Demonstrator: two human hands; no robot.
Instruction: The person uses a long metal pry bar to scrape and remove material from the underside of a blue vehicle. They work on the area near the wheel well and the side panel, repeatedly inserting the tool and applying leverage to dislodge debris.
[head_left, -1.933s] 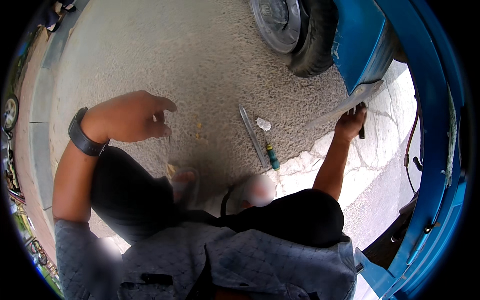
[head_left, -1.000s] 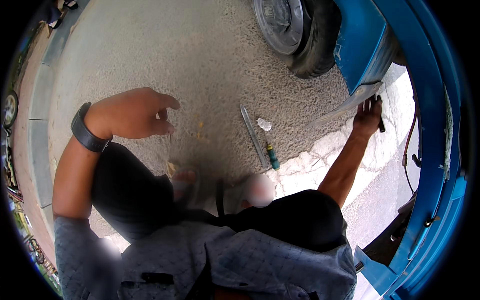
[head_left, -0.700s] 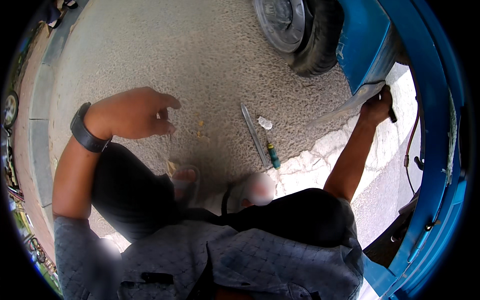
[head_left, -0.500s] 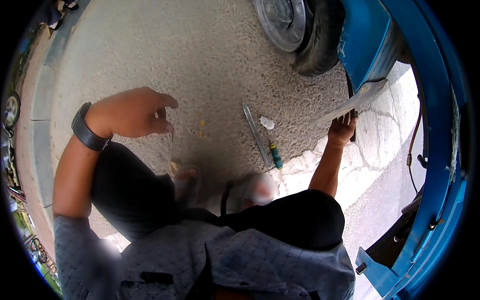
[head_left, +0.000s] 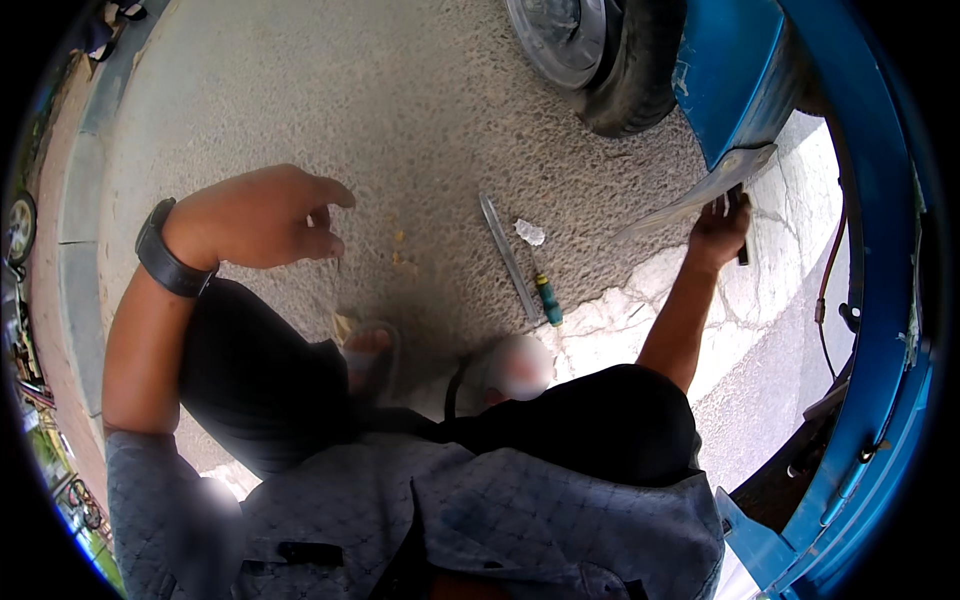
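Observation:
My left hand (head_left: 262,218), with a dark watch (head_left: 170,255) on its wrist, hangs over my left knee. Its index finger stretches out and the others bend loosely, with nothing visible in them. At the right, my right hand (head_left: 718,238) is closed round a narrow dark strip (head_left: 743,254), whose lower end sticks out below the fingers. The fingertips are partly hidden at the edge of a thin grey flap (head_left: 690,203), which hangs from the blue body panel (head_left: 728,85). I cannot tell whether the hand touches the flap.
On the rough ground lie a long metal bar (head_left: 508,255), a green-handled screwdriver (head_left: 549,300) and a crumpled whitish scrap (head_left: 530,232). A wheel (head_left: 625,85) stands at the far side. The blue vehicle frame (head_left: 885,300) curves along the right; a kerb (head_left: 82,200) runs at the left.
My right hand has shifted to the right with the dark strip, less of which shows now. My left hand has barely moved.

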